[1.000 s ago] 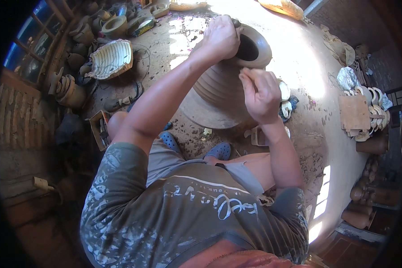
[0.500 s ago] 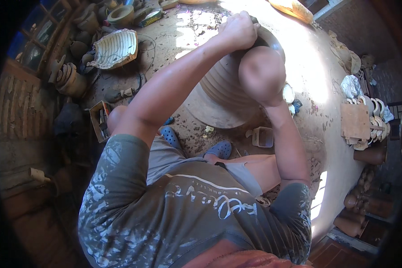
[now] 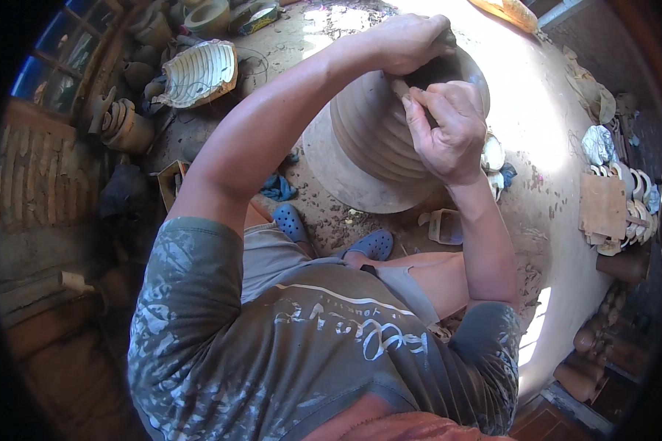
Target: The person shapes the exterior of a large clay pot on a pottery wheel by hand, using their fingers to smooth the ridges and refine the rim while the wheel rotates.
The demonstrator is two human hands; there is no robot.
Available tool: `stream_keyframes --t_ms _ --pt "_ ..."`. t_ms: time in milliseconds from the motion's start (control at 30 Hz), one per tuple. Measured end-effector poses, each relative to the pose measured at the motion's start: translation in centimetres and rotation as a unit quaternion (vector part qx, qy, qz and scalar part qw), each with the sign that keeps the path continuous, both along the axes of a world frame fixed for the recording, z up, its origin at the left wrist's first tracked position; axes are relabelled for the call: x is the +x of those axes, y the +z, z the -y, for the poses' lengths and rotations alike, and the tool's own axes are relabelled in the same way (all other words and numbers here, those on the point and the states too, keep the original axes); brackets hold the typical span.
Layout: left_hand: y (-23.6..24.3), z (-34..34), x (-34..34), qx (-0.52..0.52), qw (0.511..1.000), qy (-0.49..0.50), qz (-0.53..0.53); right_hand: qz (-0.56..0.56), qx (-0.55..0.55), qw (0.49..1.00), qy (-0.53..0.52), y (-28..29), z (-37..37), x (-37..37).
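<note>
A large ribbed clay pot (image 3: pixel 371 125) stands on a round pale base (image 3: pixel 338 180) in front of me, its dark mouth facing up. My left hand (image 3: pixel 417 45) reaches over the far left of the rim. Its fingers are curled and dark with clay, and whatever they hold is hidden. At the near side of the mouth, my right hand (image 3: pixel 452 128) is closed, thumb against fingers, on a short tan stick-like piece (image 3: pixel 400 86) beside the rim. I cannot tell whether that piece touches the pot.
Blue clogs (image 3: pixel 375 245) are on my feet below the pot. A clear plastic tub (image 3: pixel 446 226) lies near its base. At the far left sit a white ribbed shell-like piece (image 3: pixel 197 73) and several pots. Stacked curved pieces (image 3: pixel 640 202) stand at the right.
My right hand, blurred before, now shows sharply, slightly lower and to the right. The left hand has shifted a little right along the rim. The whole view has shifted somewhat.
</note>
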State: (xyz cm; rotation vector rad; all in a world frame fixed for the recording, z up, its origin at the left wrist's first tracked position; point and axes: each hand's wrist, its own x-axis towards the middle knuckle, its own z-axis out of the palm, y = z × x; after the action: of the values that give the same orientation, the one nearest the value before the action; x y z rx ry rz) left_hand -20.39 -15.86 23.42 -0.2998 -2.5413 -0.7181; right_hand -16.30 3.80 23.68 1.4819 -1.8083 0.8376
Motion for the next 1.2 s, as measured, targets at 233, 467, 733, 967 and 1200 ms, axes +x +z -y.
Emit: stream_keyframes --t_ms 233,467,733,967,1200 --pt "0.4 0.7 -0.4 0.025 0.995 -0.095 -0.005 0.033 0.0 0.999 0.008 -0.2 -1.7 -0.3" --pt "0.4 1.1 -0.4 -0.005 0.995 -0.099 -0.005 0.026 -0.009 0.999 0.043 -0.7 -4.7 -2.3" --pt "1.0 0.0 0.7 0.006 0.998 0.029 0.058 0.14 -0.094 0.984 -0.059 -3.5 -11.5 -6.2" --pt "0.9 -2.4 2.9 0.076 0.971 0.202 0.099 0.513 -0.093 0.854 0.013 -4.6 -10.3 -2.9" --pt "0.8 1.7 4.0 0.076 0.995 -0.064 -0.001 0.466 0.01 0.882 -0.076 -3.7 -8.1 -1.5"
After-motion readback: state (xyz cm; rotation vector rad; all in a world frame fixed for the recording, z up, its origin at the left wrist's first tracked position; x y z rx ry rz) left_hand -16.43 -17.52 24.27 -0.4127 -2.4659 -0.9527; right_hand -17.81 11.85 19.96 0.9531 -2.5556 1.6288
